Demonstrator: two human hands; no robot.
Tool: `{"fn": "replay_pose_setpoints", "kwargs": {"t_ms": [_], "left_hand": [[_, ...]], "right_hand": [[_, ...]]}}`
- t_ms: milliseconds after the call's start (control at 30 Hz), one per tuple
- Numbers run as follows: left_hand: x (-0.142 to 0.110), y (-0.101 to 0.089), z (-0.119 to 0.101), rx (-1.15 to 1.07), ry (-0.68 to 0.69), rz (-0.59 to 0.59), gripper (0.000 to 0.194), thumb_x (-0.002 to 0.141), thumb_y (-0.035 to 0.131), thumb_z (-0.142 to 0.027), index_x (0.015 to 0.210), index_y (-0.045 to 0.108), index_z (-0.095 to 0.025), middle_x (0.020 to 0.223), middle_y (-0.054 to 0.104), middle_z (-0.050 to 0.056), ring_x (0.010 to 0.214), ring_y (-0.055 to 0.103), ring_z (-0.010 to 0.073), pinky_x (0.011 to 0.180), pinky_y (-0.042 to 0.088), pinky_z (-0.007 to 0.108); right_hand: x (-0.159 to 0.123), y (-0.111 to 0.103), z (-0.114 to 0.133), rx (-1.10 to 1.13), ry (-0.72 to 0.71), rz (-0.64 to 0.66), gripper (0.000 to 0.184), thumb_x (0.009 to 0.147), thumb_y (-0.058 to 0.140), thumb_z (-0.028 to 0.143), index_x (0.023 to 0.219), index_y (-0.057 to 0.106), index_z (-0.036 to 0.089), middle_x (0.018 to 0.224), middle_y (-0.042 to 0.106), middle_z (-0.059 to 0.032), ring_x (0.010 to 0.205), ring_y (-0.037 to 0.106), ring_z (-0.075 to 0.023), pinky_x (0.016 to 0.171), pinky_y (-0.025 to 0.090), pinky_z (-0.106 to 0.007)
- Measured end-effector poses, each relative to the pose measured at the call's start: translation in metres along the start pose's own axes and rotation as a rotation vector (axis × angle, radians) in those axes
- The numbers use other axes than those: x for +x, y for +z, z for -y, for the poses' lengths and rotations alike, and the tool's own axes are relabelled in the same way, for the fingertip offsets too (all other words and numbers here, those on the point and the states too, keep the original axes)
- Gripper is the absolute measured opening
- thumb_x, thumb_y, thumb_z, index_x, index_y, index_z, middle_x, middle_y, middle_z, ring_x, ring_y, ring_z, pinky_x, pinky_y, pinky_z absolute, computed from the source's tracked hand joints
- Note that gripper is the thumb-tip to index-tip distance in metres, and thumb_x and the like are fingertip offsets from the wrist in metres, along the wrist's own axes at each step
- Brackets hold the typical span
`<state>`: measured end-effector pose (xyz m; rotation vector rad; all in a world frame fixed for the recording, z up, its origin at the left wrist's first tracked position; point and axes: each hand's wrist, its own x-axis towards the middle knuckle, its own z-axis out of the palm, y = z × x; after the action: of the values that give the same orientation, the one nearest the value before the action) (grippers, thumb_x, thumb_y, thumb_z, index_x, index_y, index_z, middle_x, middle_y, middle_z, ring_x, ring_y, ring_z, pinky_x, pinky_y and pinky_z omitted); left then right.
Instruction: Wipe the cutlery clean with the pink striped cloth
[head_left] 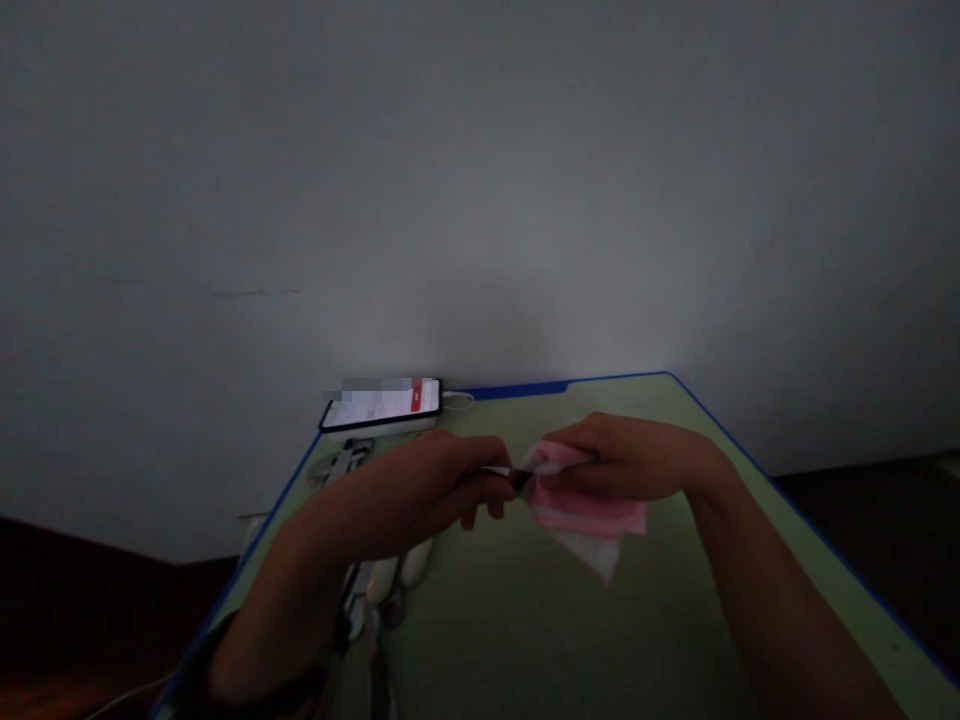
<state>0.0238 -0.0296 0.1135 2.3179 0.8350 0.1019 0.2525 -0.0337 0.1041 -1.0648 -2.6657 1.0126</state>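
- Left hand [442, 478], nearer the wearer than the phone and to its right; thumb and fingers pinched on a slim shiny object [496, 470], whose exact kind is too dim to tell.
- Right hand [630, 458], farther right of the phone; fingers closed on a pink and white cloth [589, 518]; the two hands are near each other but apart.
- The cloth, right of the phone and nearer the wearer, hangs in folds below the right hand; it meets the right end of the slim object, though how far it wraps round is unclear.
- Metal tool [346, 458], just on the wearer's side of the phone; pale handles [384, 580] and further metal pieces [377, 655] lie nearer the wearer, partly hidden by the left arm.
- Phone [382, 404], screen lit; white cable [459, 401] at its right end.
- Light green table [540, 630], blue-edged, under the phone; grey wall [480, 200] behind it.
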Motion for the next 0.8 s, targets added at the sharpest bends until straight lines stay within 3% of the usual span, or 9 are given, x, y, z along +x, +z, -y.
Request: {"fn": "replay_pose_setpoints", "kwargs": {"t_ms": [333, 533, 800], "left_hand": [[0.006, 0.010, -0.007, 0.157, 0.025, -0.090, 0.013, 0.085, 0.045, -0.022, 0.085, 0.058, -0.019, 0.069, 0.064, -0.002, 0.059, 0.058, 0.0097, 0.054, 0.036, 0.020], [0.004, 0.005, -0.002, 0.013, 0.041, -0.018, 0.023, 0.089, 0.039, -0.031, 0.084, 0.057, -0.018, 0.073, 0.065, -0.001, 0.063, 0.059, 0.0094, 0.057, 0.041, 0.019], [-0.003, 0.001, 0.003, -0.016, 0.006, -0.023, 0.024, 0.088, 0.038, -0.033, 0.087, 0.058, -0.019, 0.076, 0.067, 0.000, 0.064, 0.061, 0.0097, 0.057, 0.041, 0.020]], "right_hand": [[0.004, 0.005, 0.009, -0.023, 0.038, -0.083, 0.036, 0.086, 0.039, 0.045, 0.078, 0.057, 0.015, 0.063, 0.055, 0.0009, 0.053, 0.042, -0.0076, 0.050, 0.029, -0.021], [0.002, 0.003, 0.004, -0.010, 0.004, -0.040, 0.031, 0.087, 0.040, 0.041, 0.085, 0.058, 0.015, 0.071, 0.059, -0.0007, 0.060, 0.048, -0.0095, 0.055, 0.033, -0.021], [0.001, 0.001, 0.004, -0.008, 0.049, -0.037, 0.033, 0.085, 0.042, 0.043, 0.086, 0.059, 0.015, 0.074, 0.061, -0.0015, 0.060, 0.048, -0.0097, 0.054, 0.033, -0.021]]}}
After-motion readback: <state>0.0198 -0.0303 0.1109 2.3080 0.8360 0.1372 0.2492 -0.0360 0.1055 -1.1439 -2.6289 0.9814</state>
